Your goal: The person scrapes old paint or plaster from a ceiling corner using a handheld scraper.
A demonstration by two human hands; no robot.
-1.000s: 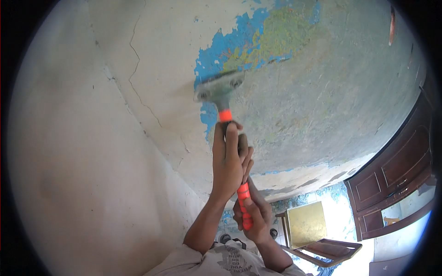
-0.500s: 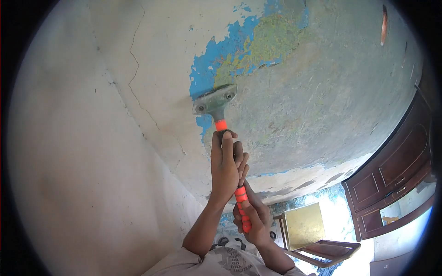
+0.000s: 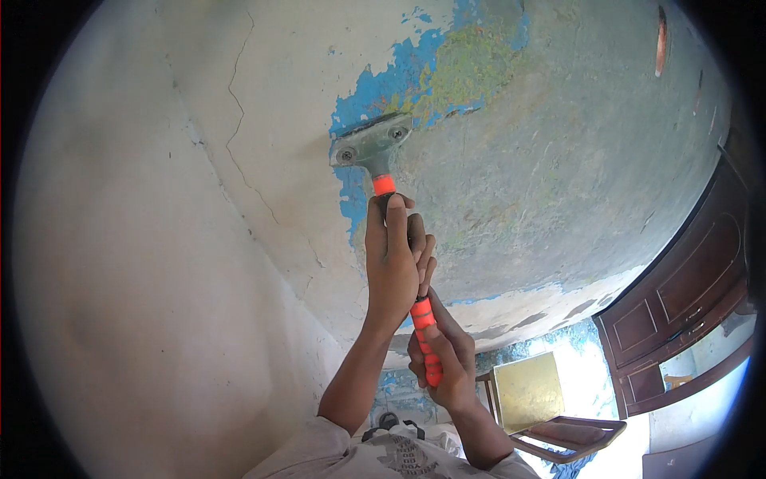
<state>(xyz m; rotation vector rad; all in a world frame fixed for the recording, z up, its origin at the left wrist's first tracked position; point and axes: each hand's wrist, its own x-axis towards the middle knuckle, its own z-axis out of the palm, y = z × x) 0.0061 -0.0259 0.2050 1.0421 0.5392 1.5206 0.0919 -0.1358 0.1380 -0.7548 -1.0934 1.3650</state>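
Note:
Both of my hands grip one long-handled scraper (image 3: pixel 371 148) with orange bands on its dark handle. Its wide head, fixed with two screws, lies against the wall, and the blade edge meets a patch of blue paint (image 3: pixel 399 76). High on the handle, just under the upper orange band, my left hand (image 3: pixel 395 255) is closed with the thumb along the shaft. My right hand (image 3: pixel 447 363) wraps the orange-ringed lower end. Around the head, the wall (image 3: pixel 542 176) shows bare grey-green plaster to the right and whitish paint to the left.
Yellowish-green paint (image 3: pixel 471 64) borders the blue patch. A thin crack (image 3: pixel 231 104) runs down the pale wall at left. Below right stand a chair (image 3: pixel 527 395) with a yellowish seat and a dark wooden cabinet (image 3: pixel 678 295). A reddish gouge (image 3: pixel 661 44) marks the wall at upper right.
The scraper and both hands have moved up the wall. The head now covers part of the blue paint higher up, and more blue shows beneath it.

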